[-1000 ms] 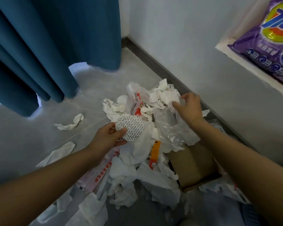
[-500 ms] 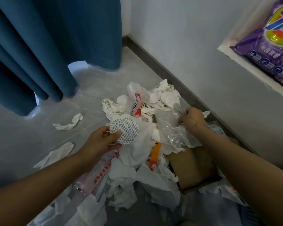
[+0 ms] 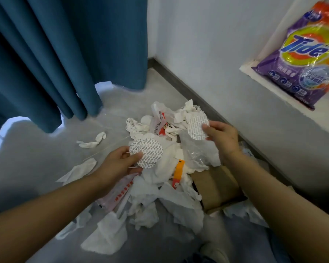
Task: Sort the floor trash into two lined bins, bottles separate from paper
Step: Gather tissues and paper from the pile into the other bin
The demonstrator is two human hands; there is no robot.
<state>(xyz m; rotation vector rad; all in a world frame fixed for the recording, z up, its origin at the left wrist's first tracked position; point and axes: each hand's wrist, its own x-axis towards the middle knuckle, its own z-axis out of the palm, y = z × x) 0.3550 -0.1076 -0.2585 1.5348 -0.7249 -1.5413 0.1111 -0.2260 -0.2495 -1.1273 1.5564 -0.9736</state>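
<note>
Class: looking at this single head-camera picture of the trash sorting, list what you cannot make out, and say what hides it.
Head view only:
- The two bins: not in the picture at all.
- Any bottles: none visible; the paper pile may cover some.
- Print on the round seals: too small.
- Cardboard box: contents hidden by tissue and right arm.

A single head-worn wide-angle view looks forward and steeply down from above at the floor (image 3: 36, 149), near enough that both forearms enter from the lower edge. The left hand (image 3: 118, 164) sits just left of centre and the right hand (image 3: 222, 137) toward 2 o'clock, over the trash pile (image 3: 160, 186) at centre. The curtain (image 3: 65, 54) fills 10 to 12 o'clock. The wall (image 3: 207, 44) runs toward 1 o'clock, and its shelf (image 3: 251, 71) sits at 2 o'clock, bowed by the lens.
</note>
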